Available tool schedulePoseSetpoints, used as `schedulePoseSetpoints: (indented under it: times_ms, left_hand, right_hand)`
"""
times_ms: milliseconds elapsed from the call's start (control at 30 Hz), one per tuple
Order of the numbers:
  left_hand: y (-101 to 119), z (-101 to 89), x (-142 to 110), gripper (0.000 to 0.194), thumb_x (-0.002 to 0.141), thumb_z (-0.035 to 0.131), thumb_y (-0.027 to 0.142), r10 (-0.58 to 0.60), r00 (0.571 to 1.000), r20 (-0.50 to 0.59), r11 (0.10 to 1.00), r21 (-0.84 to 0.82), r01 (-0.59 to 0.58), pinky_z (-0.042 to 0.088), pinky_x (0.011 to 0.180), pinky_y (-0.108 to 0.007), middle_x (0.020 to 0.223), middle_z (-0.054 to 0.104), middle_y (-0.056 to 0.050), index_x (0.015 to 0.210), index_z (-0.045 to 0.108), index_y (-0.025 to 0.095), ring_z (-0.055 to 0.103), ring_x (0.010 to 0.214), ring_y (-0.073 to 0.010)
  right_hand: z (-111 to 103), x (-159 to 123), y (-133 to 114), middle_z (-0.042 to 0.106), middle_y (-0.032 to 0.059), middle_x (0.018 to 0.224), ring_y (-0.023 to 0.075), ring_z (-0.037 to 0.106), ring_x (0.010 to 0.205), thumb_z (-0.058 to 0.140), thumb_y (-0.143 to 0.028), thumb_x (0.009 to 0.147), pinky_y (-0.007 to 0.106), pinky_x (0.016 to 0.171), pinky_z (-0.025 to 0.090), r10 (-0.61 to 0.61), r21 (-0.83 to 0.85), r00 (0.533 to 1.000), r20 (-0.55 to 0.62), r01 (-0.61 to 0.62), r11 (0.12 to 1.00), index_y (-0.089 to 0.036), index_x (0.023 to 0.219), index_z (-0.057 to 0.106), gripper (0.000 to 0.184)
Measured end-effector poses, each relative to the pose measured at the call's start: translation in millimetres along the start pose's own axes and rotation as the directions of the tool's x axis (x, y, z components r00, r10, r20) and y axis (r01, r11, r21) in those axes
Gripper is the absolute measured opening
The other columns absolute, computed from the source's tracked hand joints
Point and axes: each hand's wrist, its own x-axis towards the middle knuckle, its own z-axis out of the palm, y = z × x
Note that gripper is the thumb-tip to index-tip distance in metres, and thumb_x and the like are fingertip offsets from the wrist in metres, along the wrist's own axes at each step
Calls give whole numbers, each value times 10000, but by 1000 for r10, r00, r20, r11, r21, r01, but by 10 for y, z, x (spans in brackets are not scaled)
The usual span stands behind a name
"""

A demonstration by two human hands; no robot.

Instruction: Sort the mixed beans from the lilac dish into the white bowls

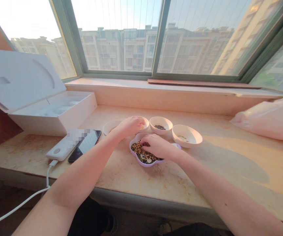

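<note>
My left hand (133, 125) reaches over a white bowl (146, 124) in the back row, its fingers bent down and pressed together. Some yellowish grains show in that bowl below the fingertips; whatever they pinch is too small to make out. In front, my right hand (157, 146) dips into a purple flower-shaped dish (145, 164). Its fingers curl among mixed beans (138, 150), tan, dark and green, with a pale flat piece (149, 161) near the front rim. What those fingertips grip is hidden.
One white bowl (109, 126) stands left, partly behind my left forearm. Right of centre are a bowl of dark seeds (160, 127) and a bowl with a few greenish pieces (183, 138). A phone (84, 146), a white power bank (60, 150) with cable, an open white box (58, 119) and a plastic bag (269, 118) lie around.
</note>
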Motion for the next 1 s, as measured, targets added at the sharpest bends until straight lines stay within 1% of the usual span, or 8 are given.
schedulePoseSetpoints:
  times_ms: [233,400,567,700,767,833,933,1000]
  left_hand:
    - [16,-8,-4,179,897,563,164,-13,1000,5,1000,-21,13,513,800,-279,1057,750,-79,966,727,186,687,901,-198]
    - [-24,5,2,218,898,548,160,2,1000,9,1000,-15,-2,513,803,-279,1116,745,-75,1029,719,194,691,969,-206]
    - [-41,13,3,213,875,563,136,25,1000,4,1000,-12,-25,511,815,-272,1113,744,-73,1011,716,193,689,967,-201]
    - [-12,-21,1,227,886,558,122,29,1000,12,999,-16,-28,513,828,-281,1106,742,-75,1027,722,191,690,961,-200]
    - [12,-48,-3,235,896,551,120,17,1000,11,1000,-8,-17,515,837,-284,1104,738,-79,1036,727,190,689,964,-200]
    - [41,-77,-8,274,906,537,106,10,1000,-4,1000,-5,-10,514,849,-292,1107,730,-88,1084,729,186,685,980,-205]
    - [98,-117,-18,313,932,502,107,-12,999,-36,1000,-20,12,512,847,-310,1118,716,-107,1145,722,171,679,973,-211]
    - [147,-138,-28,289,935,498,115,-6,999,-32,999,-36,4,507,839,-311,1108,714,-104,1107,724,168,671,951,-205]
  right_hand:
    - [-19,-28,-24,782,36,997,262,712,946,572,-188,863,417,894,562,17,41,999,-32,-16,999,-277,933,803,257]
    - [-52,-49,-75,783,19,996,286,703,1035,580,-148,834,433,915,563,43,85,999,-30,-40,996,-311,954,788,290]
    - [-67,-73,-101,773,24,1007,247,695,969,490,-63,828,398,874,550,25,75,998,-53,-21,997,-264,922,732,329]
    - [-64,-84,-80,747,24,891,228,679,845,467,-87,862,377,775,532,18,84,997,-80,-11,996,-241,900,702,283]
    - [-94,-98,-57,739,22,869,229,674,837,486,-108,877,372,772,526,21,101,995,-96,-11,995,-245,913,703,259]
    - [-166,-128,-15,745,29,917,224,679,880,498,-129,892,359,805,523,37,121,989,-141,-20,992,-244,949,703,242]
    - [-342,-209,116,753,45,1032,209,684,944,494,-195,938,327,832,518,118,131,966,-229,-90,987,-237,1014,695,219]
    - [-480,-273,256,755,57,1046,218,684,931,482,-265,969,328,814,514,233,80,920,-314,-218,973,-233,1028,691,219]
